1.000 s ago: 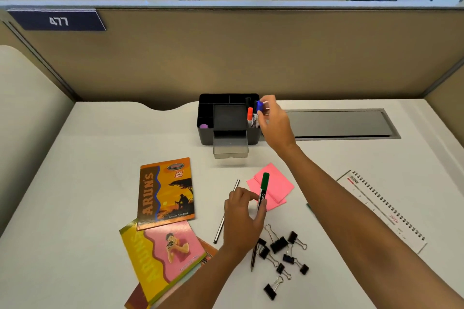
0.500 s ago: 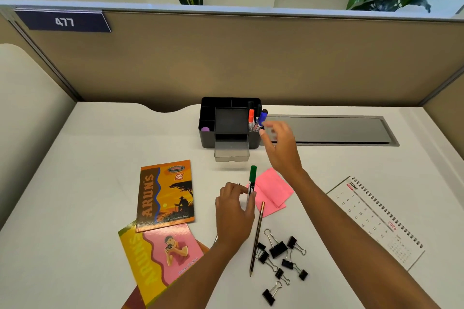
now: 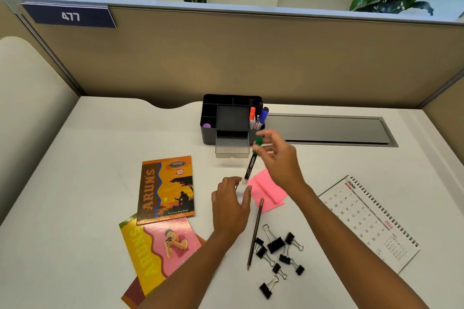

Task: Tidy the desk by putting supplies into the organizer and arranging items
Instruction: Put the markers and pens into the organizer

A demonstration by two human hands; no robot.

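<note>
In the head view, a green-capped marker (image 3: 253,159) is pinched near its cap by the right hand (image 3: 281,158), just in front of the organizer (image 3: 232,119). Below the marker's lower tip, the left hand (image 3: 232,206) is held with fingers relaxed, grasping nothing.

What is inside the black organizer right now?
The organizer holds an orange-capped marker, a blue-capped marker and a small purple thing. Its walls hide the compartment bottoms.
</note>
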